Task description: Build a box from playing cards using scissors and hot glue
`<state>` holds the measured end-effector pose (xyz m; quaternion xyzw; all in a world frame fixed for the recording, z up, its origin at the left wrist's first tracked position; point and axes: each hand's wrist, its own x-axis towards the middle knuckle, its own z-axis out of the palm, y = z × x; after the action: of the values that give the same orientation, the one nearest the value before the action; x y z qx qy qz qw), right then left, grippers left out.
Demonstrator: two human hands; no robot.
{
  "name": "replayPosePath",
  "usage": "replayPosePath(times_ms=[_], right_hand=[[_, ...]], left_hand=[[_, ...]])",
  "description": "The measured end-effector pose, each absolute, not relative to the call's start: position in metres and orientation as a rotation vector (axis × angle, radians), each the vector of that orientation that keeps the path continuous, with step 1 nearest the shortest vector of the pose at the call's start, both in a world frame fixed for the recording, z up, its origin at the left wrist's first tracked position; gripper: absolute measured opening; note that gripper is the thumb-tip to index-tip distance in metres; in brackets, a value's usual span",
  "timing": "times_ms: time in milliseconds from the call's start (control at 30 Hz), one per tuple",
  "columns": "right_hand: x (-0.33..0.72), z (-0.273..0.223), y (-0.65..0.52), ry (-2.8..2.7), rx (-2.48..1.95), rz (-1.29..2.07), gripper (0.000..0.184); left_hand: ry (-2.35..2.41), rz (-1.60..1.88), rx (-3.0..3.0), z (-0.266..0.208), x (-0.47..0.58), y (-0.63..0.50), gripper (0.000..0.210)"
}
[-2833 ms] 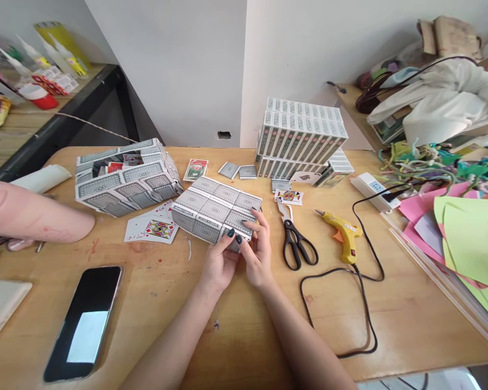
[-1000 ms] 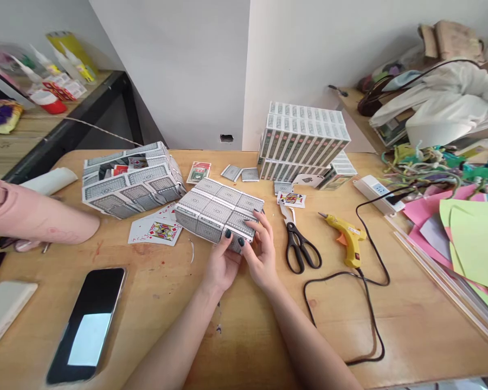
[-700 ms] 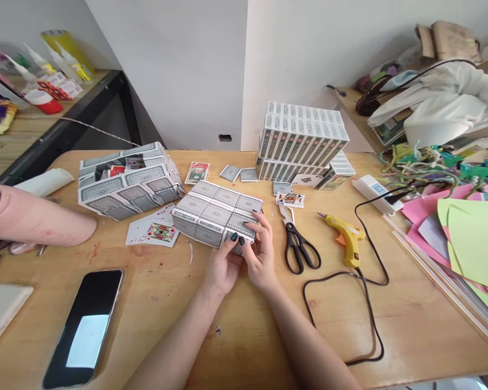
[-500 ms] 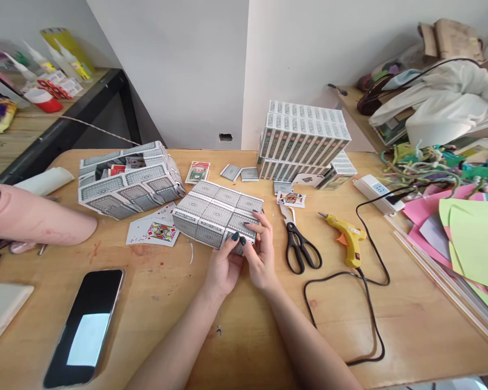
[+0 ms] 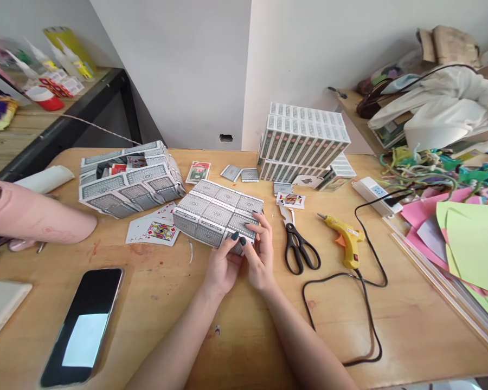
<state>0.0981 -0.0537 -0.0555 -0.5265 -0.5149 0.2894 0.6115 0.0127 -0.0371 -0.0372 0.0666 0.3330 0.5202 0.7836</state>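
A box covered in grey-backed playing cards is tilted in front of me, gripped at its near right corner. My left hand is closed on the near edge, its thumb on the side and its other fingers hidden beneath. My right hand wraps the right end, fingertips on the top and thumb beside the left one. Left of the box lie loose playing cards, face up. Behind them stands a larger open-topped card-covered box with cards inside. Scissors with black handles lie right of my hands.
A yellow glue gun trails a black cord to a power strip. Stacked card packs stand at the back. A phone and a pink roll occupy the left; coloured paper sheets cover the right edge.
The view has shifted very slightly. Both hands and the box they hold stay essentially as they were.
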Motion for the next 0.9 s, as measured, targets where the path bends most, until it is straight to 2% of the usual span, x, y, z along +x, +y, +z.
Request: replayPosePath(times_ms=[533,900], right_hand=[[0.1035,-0.0577,-0.0510,-1.360,-1.219,0.579,0.033],[0.1020,-0.0537,-0.0528,-1.214,-1.186,0.720,0.024]], left_hand=[[0.676,1.182,0.114,-0.0418,0.0102,-0.0392,0.033],[0.685,1.156,0.119,-0.0394,0.0098,-0.0385,0.035]])
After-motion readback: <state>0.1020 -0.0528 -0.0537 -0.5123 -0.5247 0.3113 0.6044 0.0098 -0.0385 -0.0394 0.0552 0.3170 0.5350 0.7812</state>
